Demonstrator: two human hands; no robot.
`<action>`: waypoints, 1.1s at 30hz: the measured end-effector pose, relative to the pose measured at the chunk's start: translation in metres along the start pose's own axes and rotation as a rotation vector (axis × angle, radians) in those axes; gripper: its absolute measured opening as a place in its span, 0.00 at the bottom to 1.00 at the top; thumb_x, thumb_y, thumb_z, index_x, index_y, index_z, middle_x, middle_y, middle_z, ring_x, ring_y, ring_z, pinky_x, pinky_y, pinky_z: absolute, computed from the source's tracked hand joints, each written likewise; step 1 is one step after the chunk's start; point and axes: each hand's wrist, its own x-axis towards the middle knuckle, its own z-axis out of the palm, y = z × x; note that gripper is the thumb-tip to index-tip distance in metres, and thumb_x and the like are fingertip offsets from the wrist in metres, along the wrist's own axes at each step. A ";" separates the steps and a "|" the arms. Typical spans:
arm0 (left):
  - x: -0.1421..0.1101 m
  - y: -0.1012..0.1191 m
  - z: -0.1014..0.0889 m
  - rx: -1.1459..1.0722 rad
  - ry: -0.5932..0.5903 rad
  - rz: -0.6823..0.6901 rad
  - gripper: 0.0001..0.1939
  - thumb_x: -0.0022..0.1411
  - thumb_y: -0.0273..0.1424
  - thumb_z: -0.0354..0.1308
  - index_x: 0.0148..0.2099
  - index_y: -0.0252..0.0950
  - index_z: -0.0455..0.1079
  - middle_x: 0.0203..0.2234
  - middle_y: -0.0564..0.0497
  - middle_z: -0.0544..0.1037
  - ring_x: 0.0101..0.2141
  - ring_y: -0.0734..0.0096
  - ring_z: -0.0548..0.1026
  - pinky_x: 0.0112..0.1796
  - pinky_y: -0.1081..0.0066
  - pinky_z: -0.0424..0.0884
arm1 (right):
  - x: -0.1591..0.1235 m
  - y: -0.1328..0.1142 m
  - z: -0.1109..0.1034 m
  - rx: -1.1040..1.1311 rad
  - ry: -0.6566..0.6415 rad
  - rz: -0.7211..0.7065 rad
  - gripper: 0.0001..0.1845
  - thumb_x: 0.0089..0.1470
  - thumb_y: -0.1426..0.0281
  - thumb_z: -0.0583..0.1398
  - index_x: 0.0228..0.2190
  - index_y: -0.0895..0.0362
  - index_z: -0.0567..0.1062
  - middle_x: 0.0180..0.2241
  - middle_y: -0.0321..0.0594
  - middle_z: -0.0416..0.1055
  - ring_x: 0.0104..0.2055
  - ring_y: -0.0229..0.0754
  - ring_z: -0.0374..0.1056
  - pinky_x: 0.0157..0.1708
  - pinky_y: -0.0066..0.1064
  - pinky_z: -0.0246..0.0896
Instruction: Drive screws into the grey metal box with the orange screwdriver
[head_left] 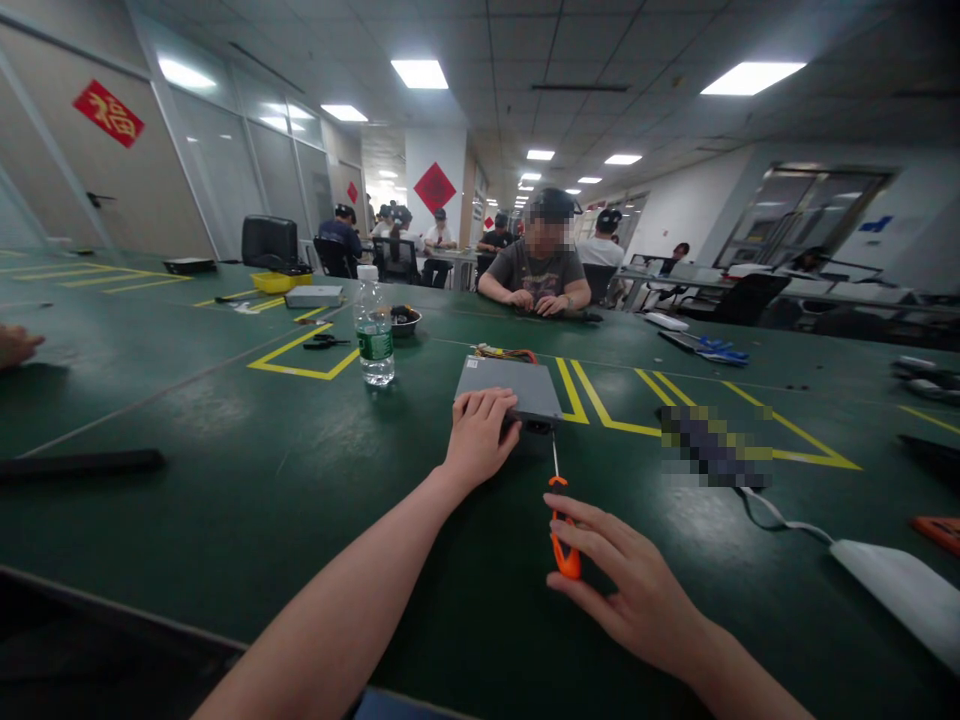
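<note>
A grey metal computer power supply [517, 386] lies on the green table, with coloured cables at its far edge and a dark socket in its near side. My left hand [482, 440] rests over its near left corner, fingers on the top and thumb against the near side. In my right hand [626, 570] is a screwdriver [564, 545] with an orange and black handle, held between the thumb and fingers. Its thin shaft points away from me, and the tip is at the power supply's near right corner. Whether the tip sits on a screw is too small to tell.
Left of the power supply stands a water bottle [374, 335], with a bowl [403, 320] behind it. A pixelated dark object [709, 445] with a white cable lies to the right. A black bar [82, 465] lies at left. Another person [536, 260] sits across the table.
</note>
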 end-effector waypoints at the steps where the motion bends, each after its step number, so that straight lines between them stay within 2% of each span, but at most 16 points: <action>1: 0.000 0.000 0.000 -0.001 -0.001 0.000 0.13 0.60 0.32 0.52 0.49 0.41 0.63 0.49 0.52 0.71 0.51 0.65 0.64 0.51 0.60 0.55 | 0.000 0.001 0.002 0.001 0.000 -0.002 0.14 0.55 0.67 0.57 0.44 0.56 0.66 0.50 0.50 0.66 0.44 0.45 0.69 0.40 0.39 0.68; 7: 0.000 0.000 0.000 -0.003 0.001 0.001 0.13 0.60 0.33 0.52 0.49 0.41 0.62 0.50 0.52 0.71 0.51 0.66 0.64 0.51 0.61 0.54 | -0.001 0.001 -0.002 0.082 -0.069 0.076 0.18 0.55 0.67 0.56 0.48 0.56 0.63 0.51 0.50 0.63 0.52 0.45 0.63 0.47 0.40 0.65; 10: 0.000 0.000 0.000 0.002 -0.002 -0.001 0.13 0.60 0.33 0.52 0.49 0.41 0.62 0.50 0.52 0.70 0.51 0.66 0.64 0.52 0.61 0.54 | -0.002 0.000 -0.007 0.055 -0.096 0.061 0.20 0.56 0.69 0.54 0.51 0.55 0.62 0.52 0.49 0.61 0.53 0.45 0.62 0.47 0.37 0.65; 14: 0.000 0.000 0.001 0.005 -0.001 0.001 0.13 0.61 0.33 0.52 0.49 0.41 0.63 0.50 0.52 0.70 0.52 0.66 0.64 0.52 0.61 0.54 | -0.001 0.000 -0.008 -0.002 0.044 0.016 0.18 0.57 0.68 0.55 0.49 0.57 0.64 0.50 0.50 0.64 0.50 0.45 0.64 0.45 0.36 0.66; 18: -0.001 -0.001 0.002 0.010 0.004 0.007 0.13 0.61 0.33 0.52 0.49 0.41 0.63 0.50 0.52 0.70 0.52 0.66 0.64 0.52 0.61 0.54 | 0.002 0.006 -0.010 -0.115 0.169 -0.034 0.13 0.55 0.65 0.58 0.41 0.59 0.66 0.43 0.50 0.69 0.43 0.44 0.69 0.39 0.34 0.68; 20: -0.001 -0.002 0.003 0.010 0.011 0.008 0.13 0.60 0.33 0.52 0.48 0.41 0.63 0.50 0.52 0.71 0.52 0.66 0.64 0.52 0.61 0.54 | 0.003 0.012 -0.013 -0.228 0.207 -0.109 0.09 0.54 0.67 0.59 0.35 0.59 0.67 0.38 0.48 0.71 0.36 0.42 0.70 0.33 0.31 0.68; 23: 0.000 -0.002 0.005 0.007 0.024 0.005 0.13 0.60 0.32 0.53 0.48 0.41 0.63 0.49 0.52 0.71 0.51 0.66 0.64 0.52 0.61 0.54 | 0.006 0.018 -0.019 -0.466 0.197 -0.264 0.01 0.55 0.73 0.57 0.32 0.58 0.69 0.31 0.43 0.72 0.28 0.37 0.68 0.29 0.27 0.63; 25: 0.000 -0.002 0.005 0.006 0.025 0.003 0.13 0.60 0.33 0.53 0.48 0.41 0.63 0.49 0.52 0.71 0.51 0.66 0.64 0.52 0.61 0.54 | 0.007 0.018 -0.021 -0.607 0.182 -0.303 0.04 0.56 0.75 0.56 0.33 0.57 0.71 0.29 0.41 0.72 0.26 0.36 0.66 0.29 0.28 0.61; 29: -0.001 -0.001 0.004 0.016 0.022 0.006 0.13 0.60 0.32 0.53 0.48 0.41 0.63 0.49 0.52 0.71 0.51 0.65 0.64 0.52 0.61 0.54 | 0.004 0.007 -0.016 -0.739 0.174 -0.181 0.08 0.57 0.68 0.56 0.31 0.59 0.72 0.27 0.42 0.71 0.25 0.38 0.65 0.28 0.31 0.56; 33: -0.001 0.000 0.003 0.016 0.019 0.008 0.13 0.60 0.32 0.52 0.48 0.41 0.63 0.49 0.51 0.71 0.51 0.65 0.64 0.52 0.60 0.54 | 0.000 -0.003 -0.003 -0.738 0.098 -0.047 0.09 0.59 0.75 0.51 0.31 0.59 0.71 0.27 0.40 0.71 0.25 0.37 0.65 0.28 0.30 0.54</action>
